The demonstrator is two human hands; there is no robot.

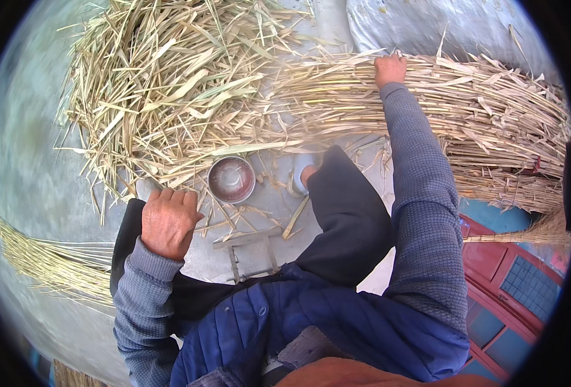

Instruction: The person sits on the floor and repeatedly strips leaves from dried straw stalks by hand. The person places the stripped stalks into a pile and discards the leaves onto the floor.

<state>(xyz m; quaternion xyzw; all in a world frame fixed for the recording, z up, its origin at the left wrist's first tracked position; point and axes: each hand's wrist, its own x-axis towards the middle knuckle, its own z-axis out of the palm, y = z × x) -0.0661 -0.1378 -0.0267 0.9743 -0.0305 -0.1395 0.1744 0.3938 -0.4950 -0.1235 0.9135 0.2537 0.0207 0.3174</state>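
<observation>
My right hand (390, 69) is stretched far forward. Its fingers are curled at the top edge of a long bundle of dry stalks (479, 106), pinching some of them. The bundle lies sideways across the right side, with pale leaves sticking out. My left hand (168, 222) is closed near my left knee, its back facing up and its thumb out to the side; its fingertips are hidden, so I cannot make out what it holds. Just ahead of it lies a heap of loose straw and leaves (163, 90).
A round metal bowl (231, 180) stands on the concrete floor between the heap and my legs. Below it is a small wooden frame (250, 248). A sheaf of thin yellow-green stalks (46, 258) lies at the left. A silvery sheet (440, 29) is behind the bundle; a red door (505, 277) is at right.
</observation>
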